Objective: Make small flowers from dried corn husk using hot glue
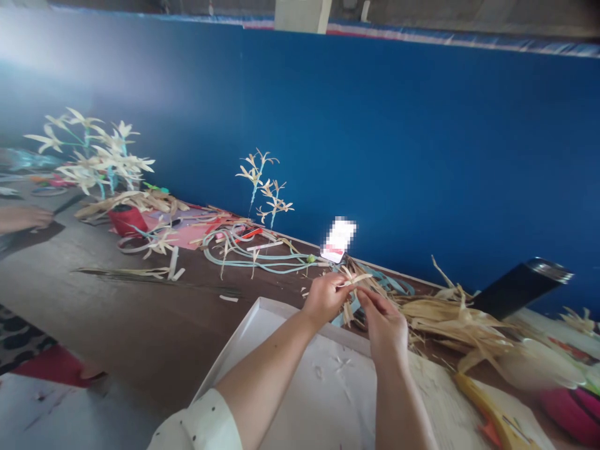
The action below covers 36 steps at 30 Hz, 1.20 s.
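Note:
My left hand [323, 301] is closed around a small pale corn-husk flower [357, 279], its narrow petals sticking out past the fingertips. Close beside it, my right hand [388, 324] pinches with thumb and forefinger just below the petals; exactly what lies between those fingertips is too small to make out. Both hands are above the far edge of a white tray [335, 387], which holds a few small pale scraps. Behind them lies a heap of dry husk strips [375, 281].
Husk flowers on blue stems [110, 162] stand at left, with smaller sprays [267, 194] near the blue wall [422, 144]. A lit phone [338, 240] leans behind my hands. Right are husks [450, 315], a dark flask [515, 287] and a yellow-handled tool [487, 409]. Another person's hand [28, 219] shows far left.

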Each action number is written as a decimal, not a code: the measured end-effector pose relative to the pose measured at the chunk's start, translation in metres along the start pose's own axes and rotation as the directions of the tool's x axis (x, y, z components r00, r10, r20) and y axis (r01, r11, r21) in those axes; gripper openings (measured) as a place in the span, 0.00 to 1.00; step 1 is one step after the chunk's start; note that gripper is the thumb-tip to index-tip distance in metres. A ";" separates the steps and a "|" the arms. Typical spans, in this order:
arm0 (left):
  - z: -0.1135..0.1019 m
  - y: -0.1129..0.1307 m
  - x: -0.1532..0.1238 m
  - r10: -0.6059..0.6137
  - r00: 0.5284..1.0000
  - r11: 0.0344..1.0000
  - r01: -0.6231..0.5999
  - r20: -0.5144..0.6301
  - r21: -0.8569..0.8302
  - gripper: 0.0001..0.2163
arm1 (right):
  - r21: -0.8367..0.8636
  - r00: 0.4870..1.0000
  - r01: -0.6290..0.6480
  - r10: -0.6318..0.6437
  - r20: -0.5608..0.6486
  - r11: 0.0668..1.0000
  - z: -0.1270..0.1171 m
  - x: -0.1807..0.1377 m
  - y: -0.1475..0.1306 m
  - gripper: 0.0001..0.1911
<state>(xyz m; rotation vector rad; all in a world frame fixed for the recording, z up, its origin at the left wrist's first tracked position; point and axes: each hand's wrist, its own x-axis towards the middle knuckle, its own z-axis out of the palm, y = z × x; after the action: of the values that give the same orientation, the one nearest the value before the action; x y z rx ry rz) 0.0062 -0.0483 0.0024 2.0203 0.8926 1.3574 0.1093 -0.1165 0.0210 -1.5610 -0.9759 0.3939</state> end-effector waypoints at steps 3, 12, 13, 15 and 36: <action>0.001 -0.001 0.000 -0.010 1.000 1.000 0.010 0.002 0.000 0.10 | 0.008 1.000 -0.011 0.011 -0.023 1.000 -0.003 0.004 0.005 0.25; 0.008 -0.016 0.000 -0.054 0.997 0.999 0.054 -0.063 0.000 0.07 | -0.609 0.948 0.035 0.166 0.272 0.793 -0.010 0.015 0.029 0.12; 0.008 -0.017 -0.001 -0.049 0.997 0.999 0.049 -0.064 0.004 0.07 | -0.652 0.942 0.031 0.195 0.272 0.758 -0.008 0.014 0.028 0.12; 0.007 -0.017 -0.001 -0.039 0.997 0.999 0.039 -0.062 0.009 0.07 | -0.724 0.936 0.016 0.245 0.253 0.689 -0.004 0.011 0.024 0.12; 0.000 -0.013 0.000 0.013 0.995 0.996 -0.005 -0.096 0.088 0.07 | 0.231 0.946 -0.283 0.232 0.227 0.931 -0.010 0.011 0.020 0.17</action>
<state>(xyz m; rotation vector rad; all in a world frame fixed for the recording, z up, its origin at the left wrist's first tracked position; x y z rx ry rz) 0.0035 -0.0403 -0.0069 2.0406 1.0036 1.4552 0.1303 -0.1131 0.0078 -1.4285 -0.8278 0.8439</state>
